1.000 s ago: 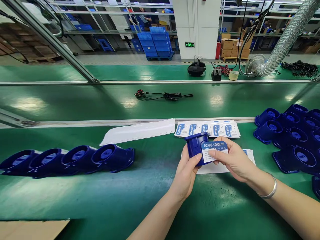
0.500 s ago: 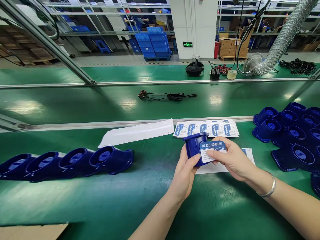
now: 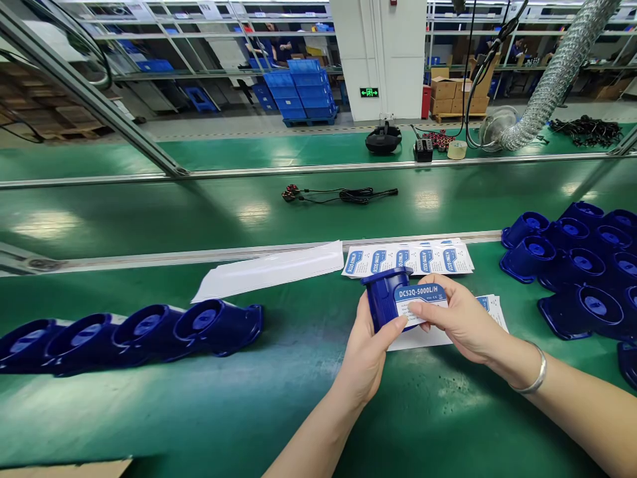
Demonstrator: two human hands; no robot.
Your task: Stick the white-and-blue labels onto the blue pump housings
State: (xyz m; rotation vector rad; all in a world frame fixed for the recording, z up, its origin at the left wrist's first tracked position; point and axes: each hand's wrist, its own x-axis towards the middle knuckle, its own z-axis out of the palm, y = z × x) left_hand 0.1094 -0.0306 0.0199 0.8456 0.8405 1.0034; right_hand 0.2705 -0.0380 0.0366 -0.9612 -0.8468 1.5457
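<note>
Gripping blue housing [image 3: 382,300] from below — left hand [image 3: 365,352], right hand [image 3: 460,318] pinching label [image 3: 421,300] onto it

Four blue housings [image 3: 149,328] lie in a row on the left, and a fifth housing [image 3: 381,302] is held. The heap [image 3: 582,265] on the right has at least nine, too crowded to count surely. One label sheet [image 3: 408,257] shows five labels, and a second sheet [image 3: 490,309] is half hidden. There is one blank sheet [image 3: 271,269] and one cable [image 3: 348,194].

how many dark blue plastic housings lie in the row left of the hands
4: the first housing at the picture's left edge, the second, the third, the fourth nearest the left hand. More may lie past the edge.
</note>
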